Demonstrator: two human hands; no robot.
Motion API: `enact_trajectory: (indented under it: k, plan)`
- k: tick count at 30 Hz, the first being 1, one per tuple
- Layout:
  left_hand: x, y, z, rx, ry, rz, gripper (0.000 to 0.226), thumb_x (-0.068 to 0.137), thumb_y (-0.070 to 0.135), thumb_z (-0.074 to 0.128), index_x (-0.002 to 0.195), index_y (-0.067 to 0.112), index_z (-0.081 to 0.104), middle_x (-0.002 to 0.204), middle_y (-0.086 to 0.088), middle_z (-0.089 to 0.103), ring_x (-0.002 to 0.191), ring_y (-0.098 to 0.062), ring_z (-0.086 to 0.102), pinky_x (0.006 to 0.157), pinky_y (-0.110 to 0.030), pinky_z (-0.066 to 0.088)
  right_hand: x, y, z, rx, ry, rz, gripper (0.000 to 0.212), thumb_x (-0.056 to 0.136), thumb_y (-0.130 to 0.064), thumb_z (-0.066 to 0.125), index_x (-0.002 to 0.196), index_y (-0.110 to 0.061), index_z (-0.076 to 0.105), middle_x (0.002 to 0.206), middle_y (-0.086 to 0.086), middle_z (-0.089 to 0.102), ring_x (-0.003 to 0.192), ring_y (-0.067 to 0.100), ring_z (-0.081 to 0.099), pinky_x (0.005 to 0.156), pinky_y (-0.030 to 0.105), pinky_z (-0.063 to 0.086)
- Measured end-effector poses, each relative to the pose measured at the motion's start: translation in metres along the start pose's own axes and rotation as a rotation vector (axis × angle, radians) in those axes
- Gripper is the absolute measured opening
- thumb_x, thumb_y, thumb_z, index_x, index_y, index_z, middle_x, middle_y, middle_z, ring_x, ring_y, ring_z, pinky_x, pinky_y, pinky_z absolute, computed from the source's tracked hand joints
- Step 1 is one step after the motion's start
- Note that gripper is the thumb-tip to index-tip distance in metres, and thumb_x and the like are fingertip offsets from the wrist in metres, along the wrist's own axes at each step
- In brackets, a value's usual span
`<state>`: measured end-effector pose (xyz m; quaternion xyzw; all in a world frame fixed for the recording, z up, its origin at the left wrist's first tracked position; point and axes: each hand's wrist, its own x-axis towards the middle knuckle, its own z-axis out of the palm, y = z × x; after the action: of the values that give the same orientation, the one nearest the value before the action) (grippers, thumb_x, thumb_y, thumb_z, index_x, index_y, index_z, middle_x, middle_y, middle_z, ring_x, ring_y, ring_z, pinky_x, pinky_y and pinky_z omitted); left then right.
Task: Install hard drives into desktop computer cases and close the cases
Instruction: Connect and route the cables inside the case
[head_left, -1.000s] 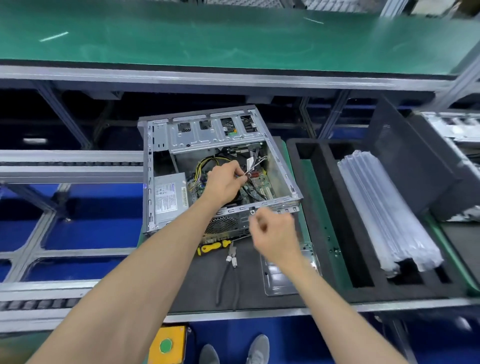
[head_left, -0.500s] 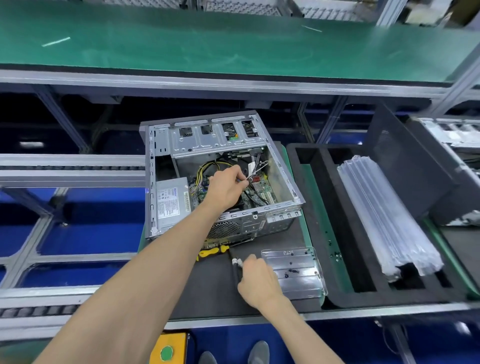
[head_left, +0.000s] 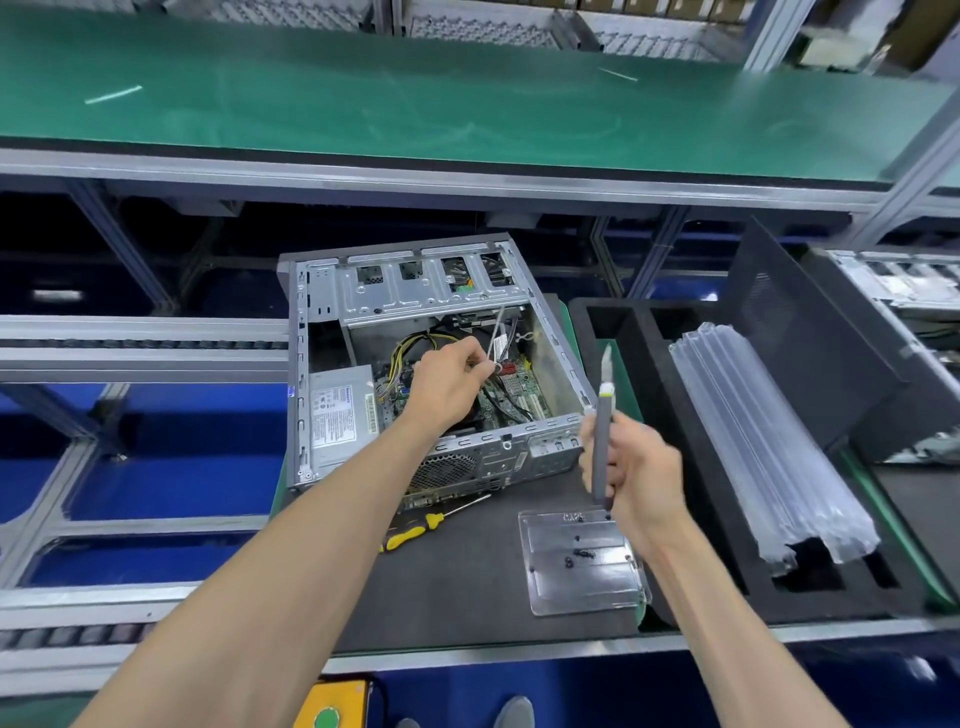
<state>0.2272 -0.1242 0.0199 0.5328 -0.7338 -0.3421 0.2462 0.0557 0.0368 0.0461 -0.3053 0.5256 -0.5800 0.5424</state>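
An open grey desktop case (head_left: 436, 291) lies on a dark mat, its motherboard, cables and power supply (head_left: 337, 410) exposed. My left hand (head_left: 447, 379) reaches inside the case and pinches a bundle of thin cables (head_left: 496, 338) above the motherboard. My right hand (head_left: 631, 473) is just outside the case's front right corner and grips a grey-handled tool (head_left: 602, 431) held upright, its pale tip pointing up. A metal drive bracket plate (head_left: 582, 566) with small black screws on it lies flat on the mat below my right hand.
A yellow-handled screwdriver (head_left: 415, 530) lies on the mat in front of the case. To the right stands a black foam tray (head_left: 717, 525) holding a stack of clear plastic packs (head_left: 763, 441). A dark side panel (head_left: 810, 353) leans behind it. A green shelf (head_left: 467, 109) runs overhead.
My right hand went down to the mat beside the bracket plate, took up the grey-handled tool and has lifted it upright. My left hand stayed on the cables in the case.
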Motion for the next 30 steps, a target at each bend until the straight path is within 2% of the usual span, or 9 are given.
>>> enact_trajectory:
  k: [4, 7, 11, 13, 16, 20, 22, 26, 30]
  plan:
    - [0.001, -0.003, 0.000, -0.072, 0.045, -0.014, 0.019, 0.102, 0.029, 0.055, 0.088, 0.017, 0.061, 0.077, 0.001, 0.063, 0.071, -0.017, 0.056, 0.066, -0.032, 0.042, 0.017, -0.026, 0.003, 0.398, -0.124, 0.076, 0.067, 0.084, -0.079, 0.044, 0.076, -0.013, 0.054, 0.068, -0.001, 0.026, 0.056, 0.015, 0.015, 0.051, 0.031, 0.014]
    - [0.000, -0.004, -0.001, -0.149, 0.065, -0.016, 0.019, 0.103, 0.026, 0.050, 0.089, 0.017, 0.059, 0.075, -0.003, 0.062, 0.062, -0.016, 0.051, 0.060, -0.032, 0.039, 0.030, -0.029, 0.014, 0.431, -0.168, 0.106, 0.074, 0.071, -0.090, 0.049, 0.070, -0.016, 0.048, 0.071, 0.000, 0.023, 0.059, 0.015, 0.016, 0.052, 0.030, 0.016]
    - [0.001, -0.004, -0.001, -0.166, 0.076, -0.025, 0.017, 0.104, 0.023, 0.047, 0.090, 0.019, 0.057, 0.079, -0.010, 0.065, 0.061, -0.017, 0.051, 0.058, -0.032, 0.039, 0.051, -0.033, 0.024, -0.188, -0.077, 0.100, 0.055, 0.068, -0.059, 0.079, 0.059, -0.024, 0.038, 0.065, -0.002, 0.018, 0.050, 0.014, 0.015, 0.043, 0.022, 0.016]
    - [0.003, -0.004, 0.000, -0.155, 0.077, -0.037, 0.017, 0.103, 0.024, 0.048, 0.091, 0.018, 0.058, 0.080, -0.011, 0.067, 0.063, -0.018, 0.052, 0.058, -0.032, 0.039, 0.062, -0.037, 0.028, -0.712, -0.060, 0.029, 0.045, 0.066, -0.045, 0.076, 0.055, -0.023, 0.039, 0.054, -0.006, 0.026, 0.046, 0.015, 0.022, 0.046, 0.023, 0.021]
    - [0.004, -0.004, -0.001, -0.175, 0.066, -0.064, 0.016, 0.100, 0.020, 0.048, 0.091, 0.023, 0.061, 0.078, -0.005, 0.066, 0.062, -0.017, 0.055, 0.059, -0.032, 0.042, 0.075, -0.043, 0.031, -1.268, -0.017, -0.055, 0.040, 0.064, -0.047, 0.061, 0.062, -0.016, 0.036, 0.056, -0.002, 0.043, 0.051, 0.020, 0.038, 0.053, 0.030, 0.032]
    - [0.003, -0.005, -0.001, -0.143, 0.048, -0.025, 0.012, 0.091, 0.021, 0.061, 0.093, 0.031, 0.066, 0.081, 0.011, 0.066, 0.074, -0.004, 0.060, 0.062, -0.021, 0.044, 0.080, -0.047, 0.021, -1.350, -0.019, -0.063, 0.058, 0.064, -0.056, 0.077, 0.062, -0.017, 0.035, 0.053, -0.004, 0.040, 0.046, 0.016, 0.037, 0.048, 0.027, 0.031]
    - [0.004, -0.006, 0.000, -0.137, 0.062, 0.002, 0.008, 0.093, 0.026, 0.063, 0.086, 0.028, 0.067, 0.077, 0.011, 0.067, 0.071, -0.004, 0.059, 0.065, -0.024, 0.042, 0.080, -0.046, 0.016, -1.460, -0.041, -0.039, 0.050, 0.064, -0.048, 0.077, 0.063, -0.016, 0.038, 0.055, -0.003, 0.045, 0.046, 0.015, 0.039, 0.047, 0.025, 0.032]
    - [0.005, -0.008, 0.001, -0.185, 0.073, -0.014, 0.017, 0.101, 0.030, 0.051, 0.088, 0.023, 0.059, 0.075, 0.000, 0.063, 0.059, -0.012, 0.050, 0.059, -0.031, 0.039, 0.082, -0.038, 0.024, -1.701, -0.057, -0.097, 0.026, 0.071, -0.036, 0.063, 0.072, -0.016, 0.048, 0.069, -0.001, 0.054, 0.059, 0.018, 0.051, 0.053, 0.028, 0.034]
    - [0.006, -0.007, 0.002, -0.166, 0.073, -0.037, 0.018, 0.104, 0.030, 0.045, 0.090, 0.022, 0.054, 0.070, -0.001, 0.061, 0.055, -0.013, 0.047, 0.054, -0.031, 0.035, 0.086, -0.034, 0.028, -1.792, -0.068, -0.282, 0.021, 0.084, -0.038, 0.043, 0.085, -0.017, 0.045, 0.069, -0.001, 0.051, 0.070, 0.026, 0.053, 0.067, 0.038, 0.031]
